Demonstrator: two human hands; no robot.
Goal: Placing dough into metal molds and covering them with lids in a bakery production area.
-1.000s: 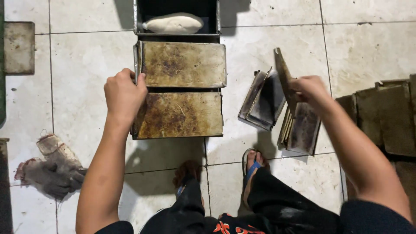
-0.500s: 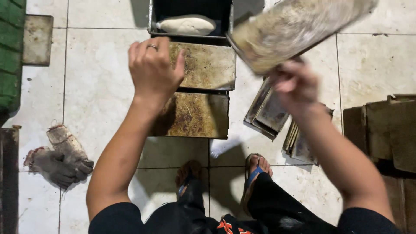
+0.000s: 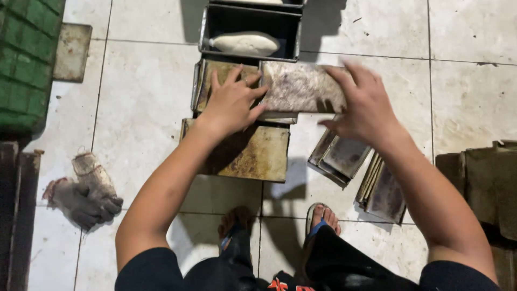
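1. The white tiled floor [image 3: 140, 108] carries everything; a green plastic crate [image 3: 27, 59] fills the upper left corner.
2. A row of dark rectangular metal loaf tins [image 3: 249, 40] runs away from the person. The open black tin holds a pale oblong lump of dough [image 3: 245, 43]. The tin nearest the feet is already covered by a flat, rust-stained metal lid [image 3: 245, 153].
3. Loose stained metal lids [image 3: 358, 170] lie stacked to the right, near a sandalled foot [image 3: 321, 218]; more dark tins [image 3: 484, 183] sit at the right edge.
4. A pair of dirty grey work gloves [image 3: 81, 191] lies well apart on the left.
5. The worn, mottled metal lid in hand [image 3: 301, 86] lies over the middle tin, offset to the right so the tin's left part shows.
6. Risk, as I judge it: if the lid goes on skewed it could jam or slip off; sharp metal edges could nick bare fingers.
7. The right hand [image 3: 366, 102] reaches forward, palm down, fingers spread and closed over the lid's right end. The left hand [image 3: 231, 102] lies flat, fingers splayed, pressing at the lid's left end and the tin below, not clasping anything.
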